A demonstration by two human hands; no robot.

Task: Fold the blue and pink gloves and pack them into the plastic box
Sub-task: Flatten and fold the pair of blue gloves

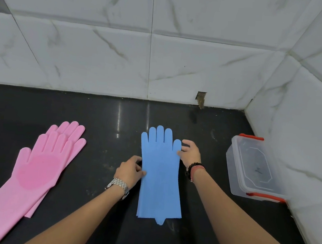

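Observation:
The blue gloves (160, 177) lie flat and stacked on the black counter, fingers pointing at the wall. My left hand (130, 171) pinches their left edge around the palm. My right hand (190, 152) grips the right edge by the thumb. The pink gloves (37, 167) lie overlapped at the far left, palm side up, untouched. The clear plastic box (254, 168) with red clips stands open at the right, against the side wall; it looks empty.
The black counter (100, 128) ends at a marble-tiled back wall (123, 59) and a side wall (301, 147) on the right. A small chipped hole (200, 98) sits at the base of the back wall.

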